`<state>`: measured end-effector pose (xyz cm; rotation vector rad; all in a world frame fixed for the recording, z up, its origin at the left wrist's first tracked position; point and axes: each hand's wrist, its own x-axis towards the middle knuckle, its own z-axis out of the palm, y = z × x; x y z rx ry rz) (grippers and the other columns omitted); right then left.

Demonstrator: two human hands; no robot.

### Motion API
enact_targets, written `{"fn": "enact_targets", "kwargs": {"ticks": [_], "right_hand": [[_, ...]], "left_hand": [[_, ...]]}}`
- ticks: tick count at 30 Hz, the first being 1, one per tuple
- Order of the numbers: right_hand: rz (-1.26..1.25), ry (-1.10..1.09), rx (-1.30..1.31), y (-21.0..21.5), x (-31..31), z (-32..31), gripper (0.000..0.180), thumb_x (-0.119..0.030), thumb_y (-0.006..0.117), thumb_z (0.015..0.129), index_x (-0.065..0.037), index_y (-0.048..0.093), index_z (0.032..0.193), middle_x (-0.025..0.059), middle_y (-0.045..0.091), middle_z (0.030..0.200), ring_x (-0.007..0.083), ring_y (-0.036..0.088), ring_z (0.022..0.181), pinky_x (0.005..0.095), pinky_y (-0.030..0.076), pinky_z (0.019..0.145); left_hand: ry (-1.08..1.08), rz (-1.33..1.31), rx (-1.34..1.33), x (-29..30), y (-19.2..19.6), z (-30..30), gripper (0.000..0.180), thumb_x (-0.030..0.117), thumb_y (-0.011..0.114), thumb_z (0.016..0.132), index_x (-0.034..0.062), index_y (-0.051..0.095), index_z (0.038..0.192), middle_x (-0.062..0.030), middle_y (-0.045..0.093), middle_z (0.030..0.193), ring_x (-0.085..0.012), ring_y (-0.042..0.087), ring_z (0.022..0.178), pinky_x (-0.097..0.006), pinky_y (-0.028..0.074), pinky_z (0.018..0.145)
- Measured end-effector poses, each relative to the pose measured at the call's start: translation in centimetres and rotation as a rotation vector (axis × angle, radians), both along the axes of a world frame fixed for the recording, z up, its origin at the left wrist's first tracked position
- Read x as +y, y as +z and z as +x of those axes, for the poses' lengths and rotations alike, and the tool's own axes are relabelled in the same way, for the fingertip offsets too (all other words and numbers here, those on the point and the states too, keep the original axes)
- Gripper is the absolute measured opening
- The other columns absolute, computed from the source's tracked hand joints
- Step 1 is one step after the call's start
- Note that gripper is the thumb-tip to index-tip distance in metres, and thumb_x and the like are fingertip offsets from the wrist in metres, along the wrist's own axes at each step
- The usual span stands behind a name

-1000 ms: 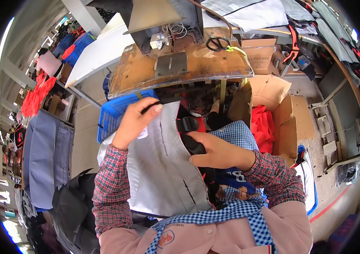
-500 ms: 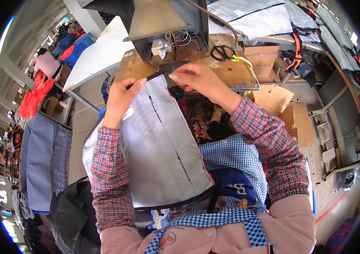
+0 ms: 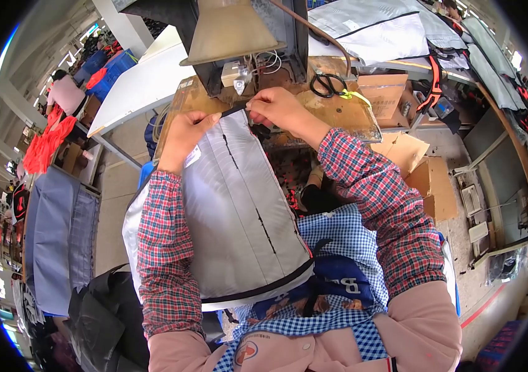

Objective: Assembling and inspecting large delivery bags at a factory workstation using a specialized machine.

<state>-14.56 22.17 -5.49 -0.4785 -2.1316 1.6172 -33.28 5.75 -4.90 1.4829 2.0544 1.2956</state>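
Note:
A silvery-grey fabric panel [image 3: 233,204] with black edging and a dark stitched line hangs from my hands over my lap. My left hand [image 3: 188,133] pinches its top left edge between thumb and fingers. At the top right corner, my right hand [image 3: 282,111] pinches the black edging strip [image 3: 234,111], its fingertips close together. The panel's top edge lies at the front of a worn wooden machine table [image 3: 199,99], just below the machine. A small white label [image 3: 192,156] shows on the panel beside my left wrist.
The machine with a beige cone-shaped cover [image 3: 233,31] stands straight ahead. Black-handled scissors [image 3: 328,85] with a yellow-green tie lie to its right. Open cardboard boxes [image 3: 431,180] stand at the right. A white table [image 3: 137,87] is at the left; a person [image 3: 65,93] sits beyond it.
My right hand has come down onto the corner of the edging and closed there. The panel has shifted slightly, and my left hand keeps its pinch.

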Motion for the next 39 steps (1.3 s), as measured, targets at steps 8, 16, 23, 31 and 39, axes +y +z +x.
{"fn": "enact_targets", "kwargs": {"ticks": [8,16,23,31,39], "right_hand": [[-0.425,-0.038,0.050,-0.6,0.3,-1.5,0.018,-0.022,0.062,0.090,-0.005,0.065,0.097,0.0024,0.065,0.090,0.0138,0.062,0.083,0.0269,0.049,0.077],[-0.504,-0.027,0.213,-0.7,0.0,-2.1,0.019,-0.018,0.064,0.089,-0.001,0.065,0.097,0.0048,0.064,0.091,0.0149,0.062,0.085,0.0280,0.050,0.079],[-0.528,-0.053,0.295,-1.2,-0.2,-2.6,0.017,-0.017,0.062,0.089,-0.001,0.066,0.093,0.0035,0.063,0.088,0.0129,0.060,0.082,0.0270,0.049,0.078],[-0.504,-0.086,0.355,-1.6,-0.8,-2.7,0.017,-0.018,0.061,0.090,-0.001,0.066,0.092,0.0036,0.064,0.087,0.0130,0.060,0.081,0.0276,0.049,0.078],[-0.523,-0.158,0.405,-1.6,-1.0,-2.8,0.016,-0.019,0.062,0.090,-0.004,0.066,0.091,0.0023,0.065,0.084,0.0126,0.061,0.078,0.0269,0.048,0.075]], "left_hand": [[0.016,-0.018,-0.029,1.3,-0.5,-1.4,0.033,0.030,0.072,0.088,-0.0017,0.067,0.078,0.0087,0.052,0.067,-0.0023,0.041,0.063,-0.022,0.034,0.056],[0.021,0.041,-0.072,1.8,-0.3,-1.4,0.035,0.028,0.074,0.086,-0.0043,0.066,0.076,0.0073,0.049,0.064,-0.0039,0.038,0.060,-0.025,0.031,0.052],[0.011,0.101,-0.156,2.1,-1.0,-1.8,0.032,0.027,0.074,0.086,-0.0035,0.068,0.080,0.0055,0.056,0.067,-0.0037,0.043,0.062,-0.022,0.035,0.055],[0.000,0.121,-0.173,1.9,-0.7,-1.5,0.030,0.026,0.073,0.087,-0.0035,0.069,0.084,0.0041,0.059,0.070,-0.0039,0.046,0.063,-0.022,0.037,0.057],[0.024,0.079,-0.202,2.1,-0.7,-1.5,0.028,0.027,0.072,0.088,-0.0013,0.070,0.087,0.0051,0.062,0.074,-0.0021,0.049,0.066,-0.020,0.039,0.061]]}}
